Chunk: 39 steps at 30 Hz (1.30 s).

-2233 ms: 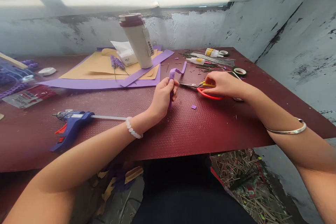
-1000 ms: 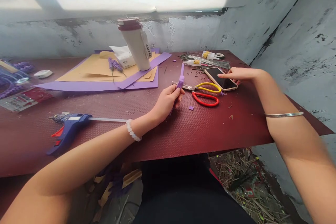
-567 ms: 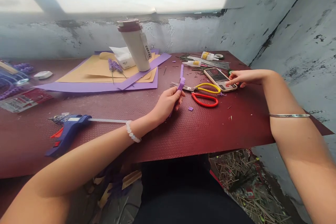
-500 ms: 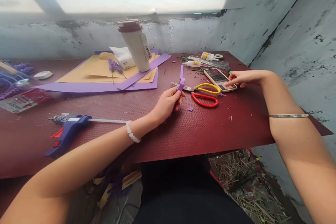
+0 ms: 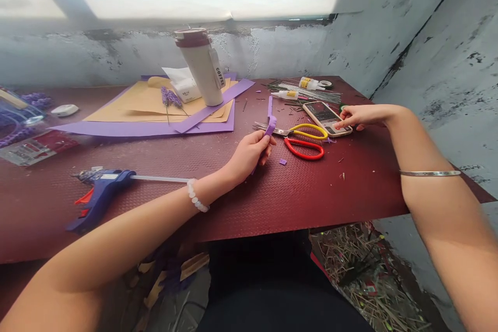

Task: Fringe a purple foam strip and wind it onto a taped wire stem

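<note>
The person's left hand (image 5: 249, 154) is closed in a pinch on a purple strip (image 5: 271, 123), just above the worktop (image 5: 311, 192). The right hand (image 5: 361, 115) is loosely curled, a fingertip at the lower part of a lit phone (image 5: 323, 114); it grips nothing that shows. The step in hand seems to be tending the phone while the strip waits; returning to the strip would call for lifting the right hand off the screen. The strip's long axis runs mostly away from the person, bent at a ruffled bulge above the thumb, its far end pointing towards the wall, its near end below the fist. It crosses in front of 1 pair of scissors (image 5: 281, 132), blades pointing left; I cannot tell whether they touch.
</note>
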Available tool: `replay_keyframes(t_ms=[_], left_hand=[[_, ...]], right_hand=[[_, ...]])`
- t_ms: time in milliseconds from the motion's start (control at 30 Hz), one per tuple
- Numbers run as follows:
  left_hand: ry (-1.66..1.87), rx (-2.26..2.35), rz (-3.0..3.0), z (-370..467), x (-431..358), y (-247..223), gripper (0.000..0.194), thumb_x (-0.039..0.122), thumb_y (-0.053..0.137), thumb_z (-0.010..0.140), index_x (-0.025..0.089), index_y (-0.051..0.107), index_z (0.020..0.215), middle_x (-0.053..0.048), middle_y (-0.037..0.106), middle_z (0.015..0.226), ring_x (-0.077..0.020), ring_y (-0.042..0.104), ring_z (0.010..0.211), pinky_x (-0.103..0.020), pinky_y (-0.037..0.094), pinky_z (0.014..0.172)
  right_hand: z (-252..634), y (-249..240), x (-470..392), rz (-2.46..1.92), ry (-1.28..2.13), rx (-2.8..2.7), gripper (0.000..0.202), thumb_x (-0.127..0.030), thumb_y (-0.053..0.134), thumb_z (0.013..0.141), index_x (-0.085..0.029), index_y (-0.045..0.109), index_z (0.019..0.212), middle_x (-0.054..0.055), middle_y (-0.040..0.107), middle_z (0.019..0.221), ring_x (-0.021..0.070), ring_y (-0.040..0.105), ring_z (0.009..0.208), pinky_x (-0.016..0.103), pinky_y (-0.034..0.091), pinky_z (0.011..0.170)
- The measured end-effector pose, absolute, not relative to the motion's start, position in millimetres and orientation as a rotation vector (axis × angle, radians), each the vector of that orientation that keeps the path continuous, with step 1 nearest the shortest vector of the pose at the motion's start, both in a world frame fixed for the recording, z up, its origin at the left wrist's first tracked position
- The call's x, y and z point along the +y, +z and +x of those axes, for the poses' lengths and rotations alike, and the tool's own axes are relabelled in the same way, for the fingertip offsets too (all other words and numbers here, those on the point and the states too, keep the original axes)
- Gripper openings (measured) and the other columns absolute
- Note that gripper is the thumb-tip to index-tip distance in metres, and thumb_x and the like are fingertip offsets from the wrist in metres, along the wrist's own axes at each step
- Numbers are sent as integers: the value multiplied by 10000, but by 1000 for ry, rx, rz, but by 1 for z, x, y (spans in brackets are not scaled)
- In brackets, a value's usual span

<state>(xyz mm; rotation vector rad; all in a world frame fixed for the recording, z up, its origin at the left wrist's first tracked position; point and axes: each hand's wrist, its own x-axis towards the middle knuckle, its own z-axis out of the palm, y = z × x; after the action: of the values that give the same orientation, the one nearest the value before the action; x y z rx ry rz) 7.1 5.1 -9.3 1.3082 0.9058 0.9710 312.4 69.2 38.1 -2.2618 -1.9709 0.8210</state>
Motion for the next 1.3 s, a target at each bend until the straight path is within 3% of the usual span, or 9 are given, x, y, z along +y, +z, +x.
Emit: replay_keyframes(t_ms=[367,833,1033,1133,1233,1300], left_hand=[[949,923,1316,7,4,-10,290,51,405,958,135,552,723,74,484,507,-30,417,364,-159,311,415],[946,920,1288,8,4,-7,301,40,398,958,136,542,711,75,481,495,-27,414,351,-155,302,404],[942,928,1290,8,4,-7,311,34,392,959,136,542,705,75,479,488,-27,412,350,-153,301,403],[948,928,1285,8,4,-7,308,37,395,958,135,545,707,75,481,492,-27,413,352,-153,304,402],[965,921,1283,8,5,-9,298,38,403,954,134,551,713,73,487,501,-27,417,358,-154,311,407],[991,914,1283,7,7,-10,292,41,406,954,136,554,720,72,487,502,-30,418,362,-157,311,410]], right_hand=[[319,39,71,-2247,873,-1978,752,-745,805,313,-230,484,757,35,515,838,199,483,805,297,438,609],[318,38,75,-2259,855,-1978,709,-736,812,311,-234,502,705,36,548,780,200,511,761,318,451,585],[319,36,75,-2231,814,-2018,668,-748,797,386,-233,484,675,27,559,728,185,525,691,318,460,564],[320,35,76,-2256,707,-2093,568,-700,780,505,-228,512,672,37,583,722,198,548,688,336,473,588],[307,36,74,-2206,151,-2184,370,-550,688,728,-215,540,667,76,606,744,226,574,723,363,464,646],[286,39,66,-1879,-252,-2148,221,-395,537,867,-208,577,756,107,634,864,233,590,814,361,456,697]])
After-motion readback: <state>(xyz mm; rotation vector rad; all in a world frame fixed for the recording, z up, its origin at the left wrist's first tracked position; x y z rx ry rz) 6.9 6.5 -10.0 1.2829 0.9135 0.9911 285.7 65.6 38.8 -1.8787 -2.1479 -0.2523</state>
